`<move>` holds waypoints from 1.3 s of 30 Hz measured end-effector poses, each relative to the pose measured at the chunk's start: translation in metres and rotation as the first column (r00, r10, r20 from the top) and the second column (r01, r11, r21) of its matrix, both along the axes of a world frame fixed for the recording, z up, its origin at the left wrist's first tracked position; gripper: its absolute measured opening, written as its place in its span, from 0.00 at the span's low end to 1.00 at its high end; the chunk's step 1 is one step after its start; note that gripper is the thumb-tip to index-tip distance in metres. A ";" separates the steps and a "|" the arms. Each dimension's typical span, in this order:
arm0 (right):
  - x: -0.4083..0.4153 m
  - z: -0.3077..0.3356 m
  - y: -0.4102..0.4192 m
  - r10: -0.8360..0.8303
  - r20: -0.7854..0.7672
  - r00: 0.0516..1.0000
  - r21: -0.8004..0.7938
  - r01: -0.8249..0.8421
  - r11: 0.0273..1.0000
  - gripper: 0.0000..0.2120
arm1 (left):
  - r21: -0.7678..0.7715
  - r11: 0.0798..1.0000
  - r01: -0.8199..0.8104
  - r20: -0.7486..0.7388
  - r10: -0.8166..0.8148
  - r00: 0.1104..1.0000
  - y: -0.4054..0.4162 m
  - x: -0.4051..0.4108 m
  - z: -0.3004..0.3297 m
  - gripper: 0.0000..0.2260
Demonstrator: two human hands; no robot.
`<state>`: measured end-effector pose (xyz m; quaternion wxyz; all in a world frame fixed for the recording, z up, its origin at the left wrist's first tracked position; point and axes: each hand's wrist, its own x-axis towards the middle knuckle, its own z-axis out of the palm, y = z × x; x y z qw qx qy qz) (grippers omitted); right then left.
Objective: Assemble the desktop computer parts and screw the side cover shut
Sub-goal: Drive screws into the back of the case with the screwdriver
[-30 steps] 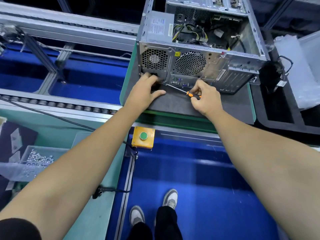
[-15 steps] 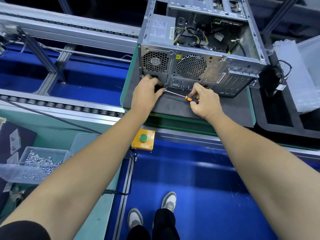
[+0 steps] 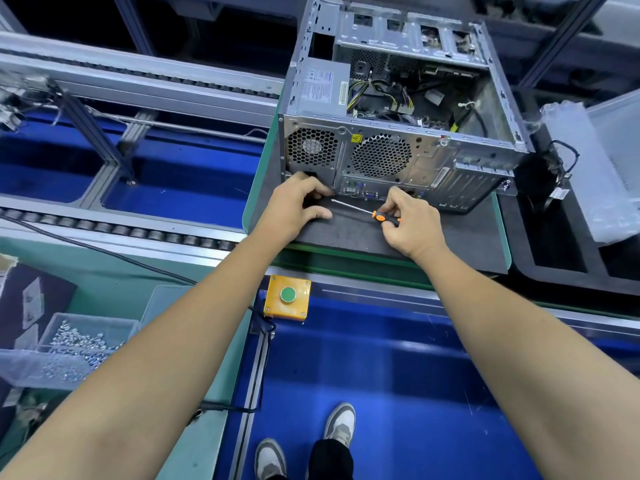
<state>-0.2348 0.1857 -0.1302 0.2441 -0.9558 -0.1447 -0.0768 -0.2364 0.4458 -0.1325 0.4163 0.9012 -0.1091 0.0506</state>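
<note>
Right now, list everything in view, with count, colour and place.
computer case: one, grey metal, side open, on the black mat
black mat: one, under the case
screwdriver: one, orange-black handle, tip at the case's rear
push-button box: one, orange with green button, bench edge
screw bin: one, clear, silver screws, lower left
shoes: two, grey, on blue floor
left hand: at the case's rear lower corner
right hand: pinches the screwdriver

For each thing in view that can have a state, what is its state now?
Grey metal computer case: lying on its side, side cover off, inside exposed.
Orange-and-black screwdriver: held, tip at the case's rear panel.
Right hand: grips the screwdriver handle.
Left hand: fingers curled at the screwdriver tip; what they pinch is hidden.
Clear plastic bin of screws: open.
</note>
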 end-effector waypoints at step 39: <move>-0.001 -0.005 -0.001 -0.045 0.081 0.996 0.049 0.041 0.998 0.07 | -0.226 0.970 -0.093 -0.055 0.082 0.995 -0.011 -0.002 0.002 0.04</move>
